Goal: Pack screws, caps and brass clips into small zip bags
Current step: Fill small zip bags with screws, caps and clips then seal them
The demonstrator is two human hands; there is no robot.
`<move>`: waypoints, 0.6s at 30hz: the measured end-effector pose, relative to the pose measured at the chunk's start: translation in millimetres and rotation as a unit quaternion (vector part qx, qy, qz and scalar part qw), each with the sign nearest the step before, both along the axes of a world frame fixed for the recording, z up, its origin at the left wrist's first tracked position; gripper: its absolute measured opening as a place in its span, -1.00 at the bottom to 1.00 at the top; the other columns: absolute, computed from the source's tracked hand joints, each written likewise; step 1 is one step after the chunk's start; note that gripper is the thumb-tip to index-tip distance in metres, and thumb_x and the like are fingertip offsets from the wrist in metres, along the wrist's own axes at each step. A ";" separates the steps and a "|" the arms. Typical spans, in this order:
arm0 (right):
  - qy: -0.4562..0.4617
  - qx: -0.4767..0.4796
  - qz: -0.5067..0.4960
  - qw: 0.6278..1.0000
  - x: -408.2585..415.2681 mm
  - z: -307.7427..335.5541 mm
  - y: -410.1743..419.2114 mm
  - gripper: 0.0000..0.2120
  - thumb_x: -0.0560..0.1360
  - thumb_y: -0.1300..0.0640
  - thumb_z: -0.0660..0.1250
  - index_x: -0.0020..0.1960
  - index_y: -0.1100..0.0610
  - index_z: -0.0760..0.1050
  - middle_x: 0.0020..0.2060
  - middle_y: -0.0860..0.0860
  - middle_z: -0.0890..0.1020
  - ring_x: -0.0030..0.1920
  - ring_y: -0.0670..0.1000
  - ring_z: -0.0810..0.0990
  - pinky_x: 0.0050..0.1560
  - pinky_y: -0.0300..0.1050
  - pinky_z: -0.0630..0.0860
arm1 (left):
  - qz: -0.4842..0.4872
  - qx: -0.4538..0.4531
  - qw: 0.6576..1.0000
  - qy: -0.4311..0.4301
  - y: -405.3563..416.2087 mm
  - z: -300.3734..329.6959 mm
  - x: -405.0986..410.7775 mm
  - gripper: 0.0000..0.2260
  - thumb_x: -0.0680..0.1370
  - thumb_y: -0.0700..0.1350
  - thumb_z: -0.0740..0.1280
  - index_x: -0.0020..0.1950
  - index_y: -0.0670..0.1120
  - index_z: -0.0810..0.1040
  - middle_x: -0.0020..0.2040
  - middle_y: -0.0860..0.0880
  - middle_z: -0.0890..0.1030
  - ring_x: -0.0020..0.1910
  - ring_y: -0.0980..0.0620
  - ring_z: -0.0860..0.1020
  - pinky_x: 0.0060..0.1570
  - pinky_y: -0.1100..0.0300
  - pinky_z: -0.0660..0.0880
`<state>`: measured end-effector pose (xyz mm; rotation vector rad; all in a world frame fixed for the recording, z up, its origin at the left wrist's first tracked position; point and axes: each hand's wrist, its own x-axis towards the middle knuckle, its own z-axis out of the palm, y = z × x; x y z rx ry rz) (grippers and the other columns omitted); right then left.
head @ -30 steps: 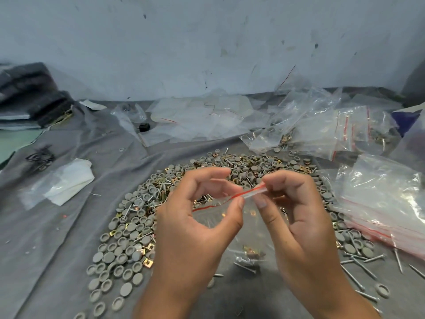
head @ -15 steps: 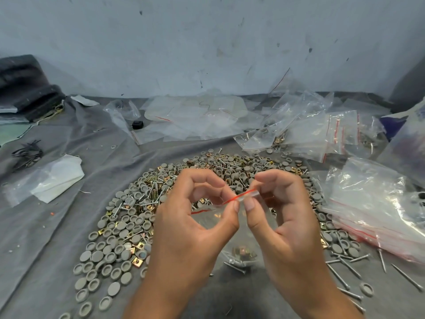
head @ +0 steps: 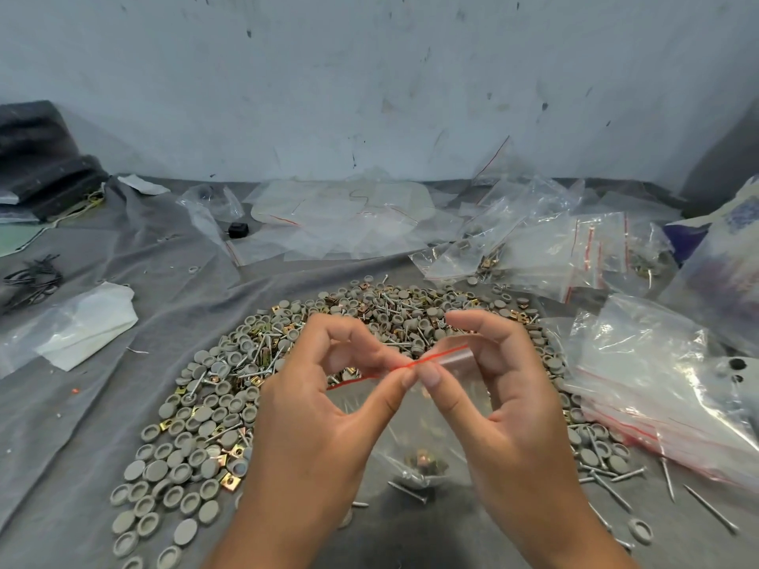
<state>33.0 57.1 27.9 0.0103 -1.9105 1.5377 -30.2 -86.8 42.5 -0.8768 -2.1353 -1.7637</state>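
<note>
My left hand (head: 328, 408) and right hand (head: 505, 408) both pinch, thumb against forefinger, the red-striped zip edge of a small clear plastic bag (head: 415, 437), which hangs between them with brass clips and silver screws sagging at its bottom. Behind it, from nine round to three o'clock, spreads the heap of grey round caps, screws and clips (head: 230, 400) on the grey cloth (head: 123, 404). A pile of clear zip bags (head: 665, 388) lies at three o'clock.

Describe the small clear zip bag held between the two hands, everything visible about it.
The small clear plastic zip bag has a thin red line along its top seal strip. It hangs upright above the grey cloth, sagging at the bottom around a few silver screws, brass clips and what looks like a grey cap. The left hand and right hand both pinch the strip near its middle, thumbs almost meeting.
</note>
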 end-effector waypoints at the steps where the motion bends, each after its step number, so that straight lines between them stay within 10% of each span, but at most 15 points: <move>1: 0.000 0.001 -0.004 1.000 0.1 0.5 1.3 -0.66 0.50 -0.13 0.43 0.24 -0.22 0.46 -0.05 -0.05 0.69 -0.02 -0.01 0.67 -0.01 -0.28 0.53 | 0.003 -0.002 1.000 -0.005 -0.1 -0.1 -0.3 -0.71 0.45 0.09 0.53 0.04 0.13 0.46 -0.10 0.13 0.72 -0.01 0.08 0.69 -0.01 0.06 0.55; 18: 0.021 -0.070 0.003 0.997 -3.4 -0.6 7.9 -0.65 0.49 -0.09 0.45 0.25 -0.23 0.49 -0.11 -0.01 0.68 -0.09 -0.04 0.65 -0.05 -0.30 0.52 | -0.017 0.037 0.996 -0.081 1.5 -1.6 -4.6 -0.67 0.37 0.09 0.52 -0.19 0.13 0.35 -0.13 -0.02 0.72 -0.12 -0.01 0.67 -0.09 -0.05 0.52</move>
